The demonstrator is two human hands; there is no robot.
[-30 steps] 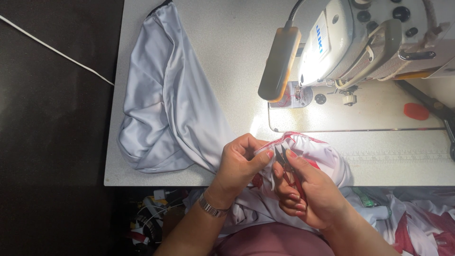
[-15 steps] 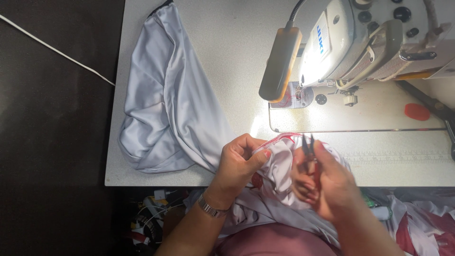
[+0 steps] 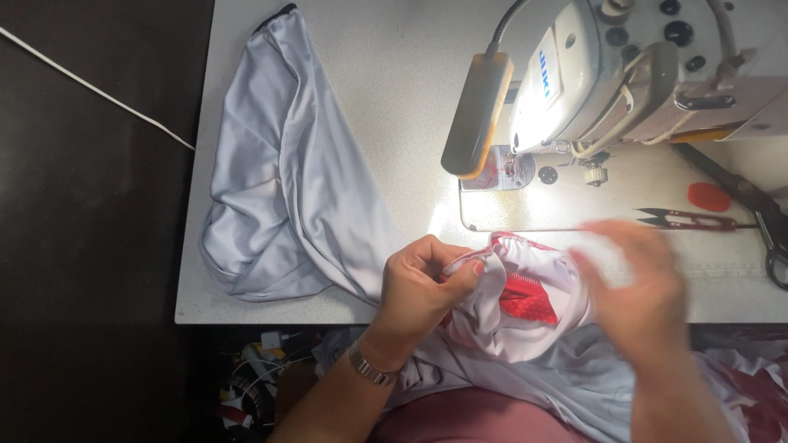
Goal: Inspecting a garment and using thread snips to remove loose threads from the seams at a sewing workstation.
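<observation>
My left hand (image 3: 423, 283) pinches the edge of a white garment with red trim (image 3: 525, 287) at the table's front edge. The cloth bunches between my hands and hangs down toward my lap. My right hand (image 3: 640, 283) is blurred with motion over the right part of that cloth, fingers spread and nothing in them. Small red-handled thread snips (image 3: 685, 218) lie on the table just beyond my right hand, beside the sewing machine (image 3: 624, 74).
A larger fold of white fabric (image 3: 283, 189) covers the table's left part. The machine's lamp (image 3: 478, 115) shines on the needle plate (image 3: 501, 168). A red disc (image 3: 708, 197) and dark scissors (image 3: 759, 217) lie at the right edge. Dark floor lies left of the table.
My right hand held the snips at the red trim before; now the snips lie on the table to the right and the empty hand is swinging back over the cloth. My left hand stayed put.
</observation>
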